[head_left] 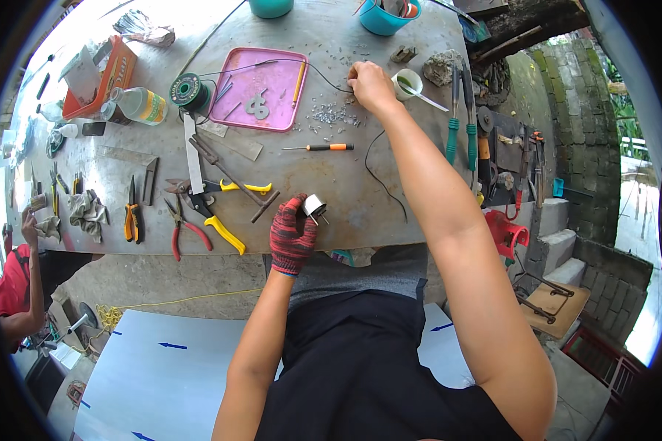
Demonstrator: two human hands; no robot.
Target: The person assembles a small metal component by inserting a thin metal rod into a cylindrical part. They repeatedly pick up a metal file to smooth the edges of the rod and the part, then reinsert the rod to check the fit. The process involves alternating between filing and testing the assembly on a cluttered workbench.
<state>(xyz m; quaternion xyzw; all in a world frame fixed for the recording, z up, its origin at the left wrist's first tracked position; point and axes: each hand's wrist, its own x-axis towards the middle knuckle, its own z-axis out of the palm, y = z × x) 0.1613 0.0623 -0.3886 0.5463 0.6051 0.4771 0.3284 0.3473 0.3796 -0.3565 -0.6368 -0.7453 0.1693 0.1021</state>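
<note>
In a red-and-black knit glove, my left hand (pixel 293 237) grips a small white-and-black cylindrical part (pixel 315 207) with metal prongs, just above the table's near edge. My bare right hand (pixel 371 87) is stretched far across the metal table (pixel 346 173), its fingers curled together beside a white cup (pixel 406 83) with green content and a white stick. Whatever those fingertips hold is too small to name. A thin dark wire (pixel 318 71) runs from a spool (pixel 189 92) toward that hand. Small metal bits (pixel 332 115) lie scattered beside it. A screwdriver (pixel 320 147) lies between my hands.
A pink tray (pixel 294 121) holds metal pieces. Pliers (pixel 132 213), yellow-handled cutters (pixel 224 234) and a T-shaped bar (pixel 232 173) lie left. Bottles (pixel 141 105) and an orange basket (pixel 118 77) stand farther left. Green-handled tools (pixel 452 136) line the right edge. Another person (pixel 23 283) is at the left.
</note>
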